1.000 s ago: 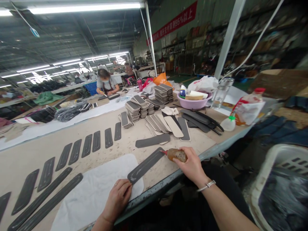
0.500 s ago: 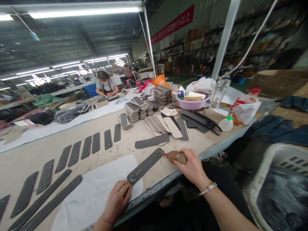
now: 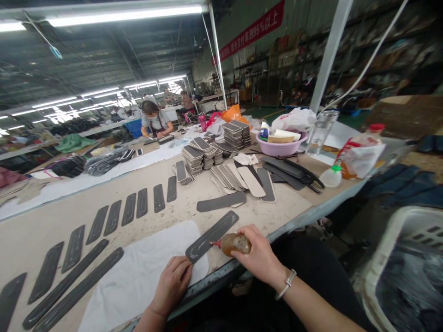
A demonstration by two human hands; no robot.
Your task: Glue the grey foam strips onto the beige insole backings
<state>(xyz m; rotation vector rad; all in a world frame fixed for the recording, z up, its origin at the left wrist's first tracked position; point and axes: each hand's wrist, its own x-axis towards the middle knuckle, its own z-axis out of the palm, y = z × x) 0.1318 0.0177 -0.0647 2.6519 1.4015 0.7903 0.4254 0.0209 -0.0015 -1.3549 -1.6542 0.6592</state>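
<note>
Down comes the squeeze bottle [image 3: 228,245], off the dark strip's [image 3: 209,234] far end towards its near half! Leftmost, glossy-streaked strips [image 3: 111,218] lie spaced across the desk [image 3: 287,203]. Next, my left grip [image 3: 173,279] bunches its fingers at the dark strip's near end, over the white cloth [image 3: 138,281]; pinching or merely pressing, I can't tell. Rightmost, my right grip [image 3: 260,253] clasps the bottle, red nozzle [image 3: 215,243] at the strip's edge. Oversqueezing could flood that edge; a slipping left could skew the strip.

Tube lights [image 3: 124,15] glow overhead; a red banner [image 3: 248,36] runs along the wall [image 3: 304,19].
</note>
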